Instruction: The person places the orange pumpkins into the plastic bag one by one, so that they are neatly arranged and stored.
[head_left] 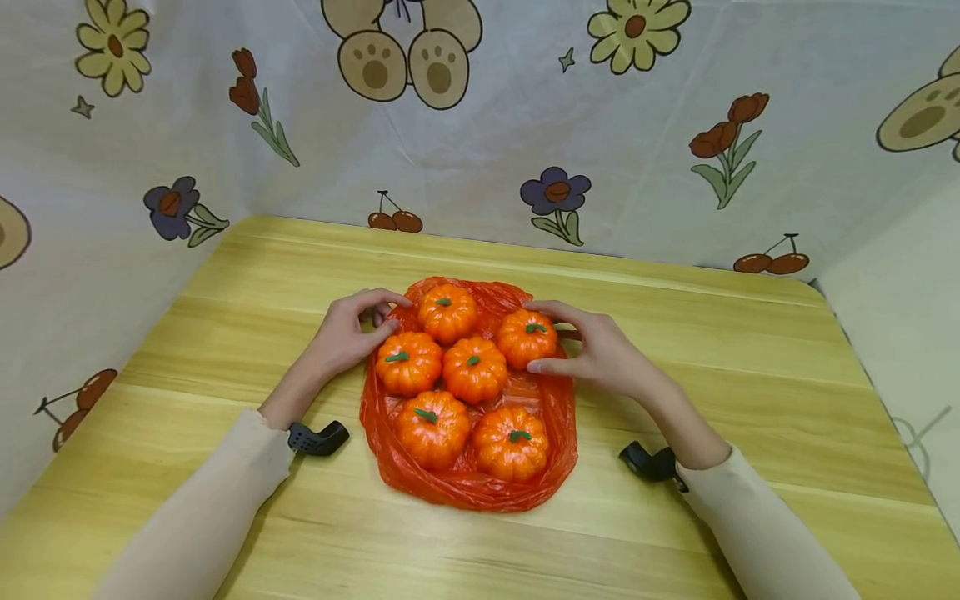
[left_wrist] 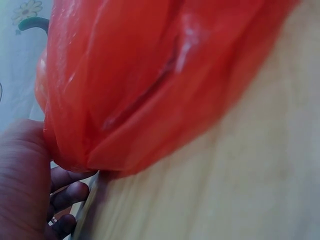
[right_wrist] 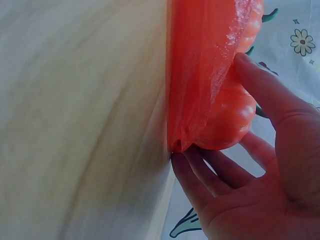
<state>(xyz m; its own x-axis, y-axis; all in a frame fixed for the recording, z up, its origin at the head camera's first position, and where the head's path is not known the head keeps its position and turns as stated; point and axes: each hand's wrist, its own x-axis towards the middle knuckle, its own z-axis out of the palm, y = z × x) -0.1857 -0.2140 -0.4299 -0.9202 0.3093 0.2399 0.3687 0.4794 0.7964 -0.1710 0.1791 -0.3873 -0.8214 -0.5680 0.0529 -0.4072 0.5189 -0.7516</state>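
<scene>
A red plastic bag (head_left: 472,492) lies on the table with its mouth spread wide and its rim rolled down. Inside sit several orange toy pumpkins (head_left: 475,370) with green stems. At the bag's upper left rim my left hand (head_left: 352,327) holds the plastic between thumb and fingers; in the left wrist view its thumb is hidden behind the red film. My right hand (head_left: 600,348) is curved round the rightmost pumpkin (head_left: 517,340), thumb on the near side and forefinger on the far side. In the right wrist view its lower fingertips reach the bag's folded edge.
The wooden table (head_left: 720,533) extends on every side of the bag. Behind it hangs a white cloth (head_left: 480,158) printed with flowers, cherries and bear paws. A black wrist camera (head_left: 318,438) projects from the left sleeve, and another camera (head_left: 648,462) from the right.
</scene>
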